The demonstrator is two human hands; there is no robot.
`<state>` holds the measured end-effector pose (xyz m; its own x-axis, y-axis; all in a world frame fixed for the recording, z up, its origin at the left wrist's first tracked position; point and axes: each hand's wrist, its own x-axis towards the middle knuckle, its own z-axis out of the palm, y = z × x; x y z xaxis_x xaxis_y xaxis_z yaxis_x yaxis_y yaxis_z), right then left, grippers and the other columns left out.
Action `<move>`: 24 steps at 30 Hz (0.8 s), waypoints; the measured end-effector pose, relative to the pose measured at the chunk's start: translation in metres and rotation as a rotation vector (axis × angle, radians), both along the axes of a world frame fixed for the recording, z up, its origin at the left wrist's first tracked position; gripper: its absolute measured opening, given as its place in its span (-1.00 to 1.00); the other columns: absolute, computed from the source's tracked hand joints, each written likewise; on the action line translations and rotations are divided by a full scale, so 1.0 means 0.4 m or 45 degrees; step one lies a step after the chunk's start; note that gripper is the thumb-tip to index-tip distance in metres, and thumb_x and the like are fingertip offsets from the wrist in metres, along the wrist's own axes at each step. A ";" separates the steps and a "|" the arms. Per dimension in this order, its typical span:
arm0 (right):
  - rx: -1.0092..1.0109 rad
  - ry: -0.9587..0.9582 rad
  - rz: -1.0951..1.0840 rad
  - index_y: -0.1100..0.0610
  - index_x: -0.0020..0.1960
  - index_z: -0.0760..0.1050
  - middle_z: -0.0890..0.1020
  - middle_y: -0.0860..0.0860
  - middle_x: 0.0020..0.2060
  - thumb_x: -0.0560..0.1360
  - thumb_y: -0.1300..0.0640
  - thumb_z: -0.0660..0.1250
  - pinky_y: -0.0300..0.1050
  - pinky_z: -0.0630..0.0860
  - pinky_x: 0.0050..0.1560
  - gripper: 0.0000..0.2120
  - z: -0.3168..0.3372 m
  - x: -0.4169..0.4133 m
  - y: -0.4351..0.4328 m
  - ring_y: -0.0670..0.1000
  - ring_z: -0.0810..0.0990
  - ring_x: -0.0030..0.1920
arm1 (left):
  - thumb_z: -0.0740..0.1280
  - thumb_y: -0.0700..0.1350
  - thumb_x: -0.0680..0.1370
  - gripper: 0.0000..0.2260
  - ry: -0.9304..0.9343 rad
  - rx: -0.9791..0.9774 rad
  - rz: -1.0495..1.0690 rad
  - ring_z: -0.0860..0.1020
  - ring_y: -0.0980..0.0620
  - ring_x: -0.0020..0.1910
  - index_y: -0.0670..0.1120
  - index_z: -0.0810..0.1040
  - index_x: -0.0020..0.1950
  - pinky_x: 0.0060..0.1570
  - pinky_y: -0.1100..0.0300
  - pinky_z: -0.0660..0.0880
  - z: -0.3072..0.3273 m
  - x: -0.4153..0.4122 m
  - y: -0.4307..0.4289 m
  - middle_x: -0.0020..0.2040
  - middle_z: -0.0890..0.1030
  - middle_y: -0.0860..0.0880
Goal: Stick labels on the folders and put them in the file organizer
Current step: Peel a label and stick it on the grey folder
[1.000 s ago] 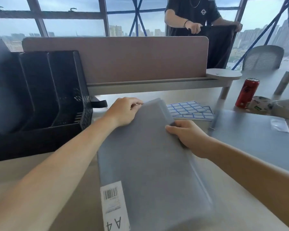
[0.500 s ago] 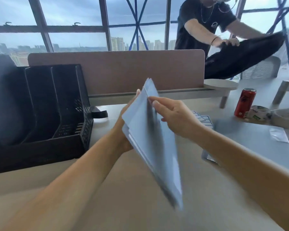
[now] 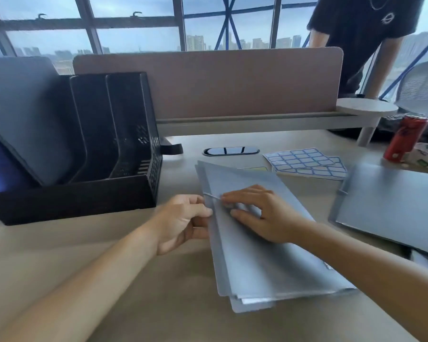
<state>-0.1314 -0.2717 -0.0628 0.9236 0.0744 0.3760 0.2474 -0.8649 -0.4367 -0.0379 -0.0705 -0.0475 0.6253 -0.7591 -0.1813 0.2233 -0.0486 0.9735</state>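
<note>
Grey plastic folder [image 3: 257, 255] lies flat on the tan bench [image 3: 109, 280], centre of view, long axis running near to far. Layered edges show at its near end.

Left-hand grip [image 3: 183, 223] – fingers curled round the folder's left edge, clenched on it, thumb on top.

Right-hand grip [image 3: 262, 215] – released, fingers spread and resting on the folder's cover, fingertips [image 3: 226, 199] just beside a thin pale cord at the left edge. Cannot tell whether the cord is pinched.

Black mesh file organizer [image 3: 134, 193] stands at left on the bench, near the folder but apart from it. A dark grey folder [image 3: 30, 114] leans in its far-left compartment; the two slots to the right show only dividers.

White label sheets with blue-bordered stickers [image 3: 304, 159] lie far right of the held folder, overlapping each other. A second grey folder [image 3: 393, 213] lies flat at right. Red drink can [image 3: 405, 137] stands upright at far right, a tape roll [image 3: 427, 154] just beside it.

Brown divider panel [image 3: 208, 82] runs along the far edge of the bench; a person in a black T-shirt [image 3: 363, 33] stands beyond it.
</note>
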 end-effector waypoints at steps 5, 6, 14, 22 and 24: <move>-0.118 0.206 0.061 -0.07 0.33 0.54 0.58 -0.12 0.30 0.54 -0.12 0.28 -0.09 0.38 0.36 -0.61 -0.063 -0.001 0.026 -0.04 0.50 0.28 | 0.46 -0.25 0.50 -0.89 -0.398 0.459 0.017 0.64 0.03 -0.33 -0.28 0.59 -0.06 -0.26 0.15 0.62 -0.045 0.019 0.030 -0.29 0.65 -0.11; -0.142 0.215 0.058 -0.07 0.35 0.52 0.57 -0.12 0.31 0.53 -0.15 0.26 -0.03 0.37 0.37 -0.58 -0.074 -0.003 0.029 -0.02 0.49 0.30 | 0.49 -0.20 0.49 -0.86 -0.454 0.511 0.046 0.63 0.04 -0.36 -0.25 0.58 -0.11 -0.30 0.16 0.61 -0.051 0.022 0.031 -0.34 0.65 -0.09; -0.127 0.294 -0.010 -0.13 0.35 0.48 0.49 -0.10 0.36 0.48 -0.29 0.19 -0.01 0.29 0.42 -0.50 -0.100 -0.031 0.064 -0.02 0.36 0.39 | 0.38 0.08 0.51 -0.83 -1.547 0.818 0.297 0.56 0.01 -0.10 0.00 0.54 -0.14 -0.16 0.19 0.38 -0.058 0.092 -0.004 -0.18 0.59 0.08; -0.238 0.333 -0.269 -0.05 0.30 0.52 0.52 -0.02 0.29 0.56 -0.10 0.25 0.10 0.32 0.38 -0.65 0.004 0.081 -0.055 0.08 0.43 0.35 | 0.21 0.29 0.53 -0.42 -1.590 0.888 -0.041 0.25 -0.04 0.45 0.03 0.39 0.47 0.43 0.18 0.10 -0.129 0.158 -0.080 0.46 0.38 0.01; -0.187 0.336 -0.423 0.00 0.29 0.53 0.55 0.05 0.25 0.56 -0.04 0.29 0.10 0.40 0.32 -0.68 0.013 0.134 -0.121 0.12 0.49 0.28 | 0.05 0.41 0.41 -0.28 -1.571 0.879 -0.074 0.24 -0.02 0.47 0.06 0.41 0.46 0.45 0.19 0.09 -0.139 0.167 -0.077 0.48 0.37 0.02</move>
<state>-0.0778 -0.3200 -0.0575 0.9693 -0.2077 0.1318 -0.1579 -0.9362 -0.3140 0.0289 -0.1011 -0.1029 0.6241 -0.7734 0.1111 -0.7600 -0.5679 0.3160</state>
